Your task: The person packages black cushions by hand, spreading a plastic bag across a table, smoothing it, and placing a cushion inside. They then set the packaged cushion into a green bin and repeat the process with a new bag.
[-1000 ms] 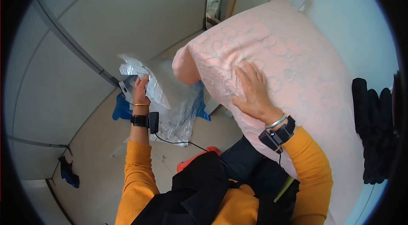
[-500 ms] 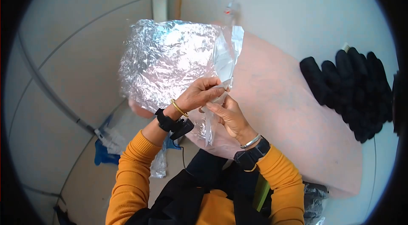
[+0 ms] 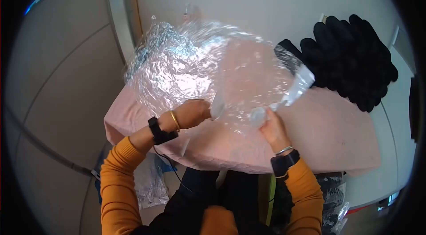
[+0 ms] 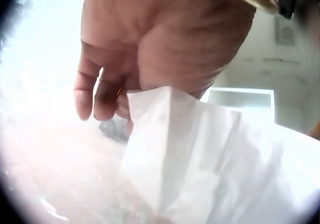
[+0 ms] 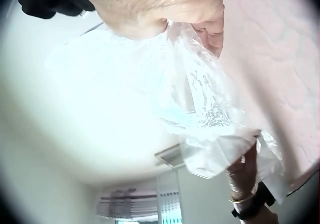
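A large, clear, crinkled plastic bag (image 3: 177,68) with a whitish edge is spread open above the pink cloth (image 3: 217,148). My left hand (image 3: 191,113) pinches that edge on the left side. Close up in the left wrist view, the white edge (image 4: 172,154) covers the thumb side of the hand, and the other fingers (image 4: 85,93) curl downward. On the other side, my right hand (image 3: 274,130) grips the bunched rim between thumb and fingers. Thin film (image 5: 195,88) hangs from this hand in the right wrist view, stretching toward the left hand.
Black, soft, rolled pieces (image 3: 341,57) lie heaped at the right on the pink-covered table. A clear bottle (image 3: 187,11) stands at the back by the wall. More plastic wrapping (image 3: 151,181) lies on the floor at the left. Plastic-wrapped black packs (image 3: 333,201) sit below the table's right side.
The left hand has brought the bag up from the floor side to above the table. My right hand has left the cloth and taken the rim; the hands have since drawn apart, spreading the bag.
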`<action>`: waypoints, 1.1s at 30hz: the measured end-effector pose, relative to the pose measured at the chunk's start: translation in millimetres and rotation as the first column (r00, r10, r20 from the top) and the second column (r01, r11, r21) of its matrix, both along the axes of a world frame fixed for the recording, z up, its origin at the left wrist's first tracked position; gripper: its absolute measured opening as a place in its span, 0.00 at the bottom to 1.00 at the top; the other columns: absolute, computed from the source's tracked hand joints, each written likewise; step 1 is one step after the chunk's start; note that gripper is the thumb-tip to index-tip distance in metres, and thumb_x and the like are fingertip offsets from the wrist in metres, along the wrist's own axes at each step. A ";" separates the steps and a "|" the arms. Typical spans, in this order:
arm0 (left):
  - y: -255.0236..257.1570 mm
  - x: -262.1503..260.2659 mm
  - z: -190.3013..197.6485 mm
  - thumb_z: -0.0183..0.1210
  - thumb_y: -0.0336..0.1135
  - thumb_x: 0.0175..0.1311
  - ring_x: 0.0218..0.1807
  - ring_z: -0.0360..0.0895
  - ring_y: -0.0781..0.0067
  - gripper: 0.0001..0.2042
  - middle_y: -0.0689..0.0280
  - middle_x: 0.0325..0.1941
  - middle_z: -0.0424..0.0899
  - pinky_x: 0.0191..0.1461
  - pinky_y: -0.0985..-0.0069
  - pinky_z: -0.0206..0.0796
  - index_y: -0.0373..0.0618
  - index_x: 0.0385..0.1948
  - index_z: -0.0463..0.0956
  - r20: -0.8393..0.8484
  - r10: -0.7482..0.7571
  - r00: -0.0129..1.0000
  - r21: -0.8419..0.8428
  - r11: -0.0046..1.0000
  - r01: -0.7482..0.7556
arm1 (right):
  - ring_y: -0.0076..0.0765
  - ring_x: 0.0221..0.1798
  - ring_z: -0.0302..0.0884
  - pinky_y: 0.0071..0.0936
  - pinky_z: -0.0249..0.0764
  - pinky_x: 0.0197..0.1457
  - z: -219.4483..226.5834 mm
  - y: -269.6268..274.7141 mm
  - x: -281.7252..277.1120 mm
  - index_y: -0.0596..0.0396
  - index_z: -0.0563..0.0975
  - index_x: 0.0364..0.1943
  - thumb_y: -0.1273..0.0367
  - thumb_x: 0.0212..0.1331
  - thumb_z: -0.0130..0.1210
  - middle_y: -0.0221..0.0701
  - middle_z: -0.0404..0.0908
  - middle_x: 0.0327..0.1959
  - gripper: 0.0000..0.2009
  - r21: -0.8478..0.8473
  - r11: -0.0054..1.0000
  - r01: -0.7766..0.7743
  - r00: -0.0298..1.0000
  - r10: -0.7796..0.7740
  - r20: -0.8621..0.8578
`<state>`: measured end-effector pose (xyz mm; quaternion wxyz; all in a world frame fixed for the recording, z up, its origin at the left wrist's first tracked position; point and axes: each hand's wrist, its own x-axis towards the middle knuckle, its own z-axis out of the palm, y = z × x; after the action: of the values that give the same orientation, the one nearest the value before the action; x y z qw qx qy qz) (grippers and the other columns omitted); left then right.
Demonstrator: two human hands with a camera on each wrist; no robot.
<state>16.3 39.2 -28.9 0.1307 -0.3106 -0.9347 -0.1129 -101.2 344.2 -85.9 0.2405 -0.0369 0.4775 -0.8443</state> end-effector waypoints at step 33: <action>-337.4 -122.9 -20.1 0.58 0.33 0.57 0.46 0.81 0.47 0.11 0.50 0.44 0.82 0.48 0.57 0.75 0.47 0.42 0.77 -0.101 0.889 0.447 -0.297 0.402 -0.866 | 0.41 0.44 0.82 0.36 0.79 0.37 24.9 75.0 56.0 0.61 0.72 0.48 0.62 0.69 0.46 0.44 0.80 0.46 0.15 0.143 0.951 0.274 0.950 -0.291 0.114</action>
<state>-106.6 -298.2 -49.0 0.0861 0.2142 -0.9671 0.1072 -45.2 419.2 -61.0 0.1501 0.1039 0.5129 -0.8388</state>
